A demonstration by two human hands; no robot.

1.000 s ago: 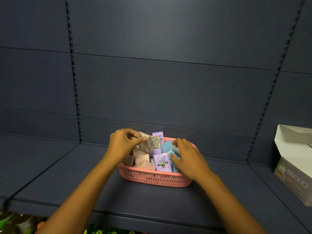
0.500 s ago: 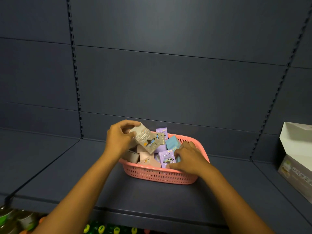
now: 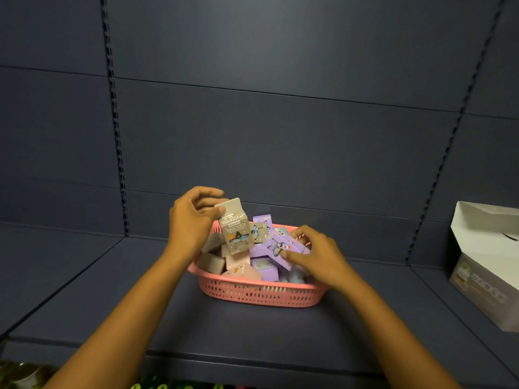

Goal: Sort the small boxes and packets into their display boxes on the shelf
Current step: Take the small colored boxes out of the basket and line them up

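Observation:
A pink plastic basket [image 3: 261, 294] stands on the dark shelf, filled with several small grey, pink and purple boxes. My left hand [image 3: 191, 226] pinches a grey carton-shaped box [image 3: 234, 228] by its top and holds it upright over the basket's left side. My right hand [image 3: 317, 255] grips a purple box [image 3: 276, 247] that lies tilted in the basket's right half. More purple boxes [image 3: 264, 266] and pale pink boxes [image 3: 241, 272] lie underneath.
A grey-and-white display box [image 3: 488, 265] with its lid flap raised stands at the right edge of the shelf. The shelf surface [image 3: 84, 276] stretches left of the basket. Green items show on a lower level at the bottom edge.
My left hand has lifted the grey box and turned it upright. My right hand has taken hold of a purple box and raised it out of the pile.

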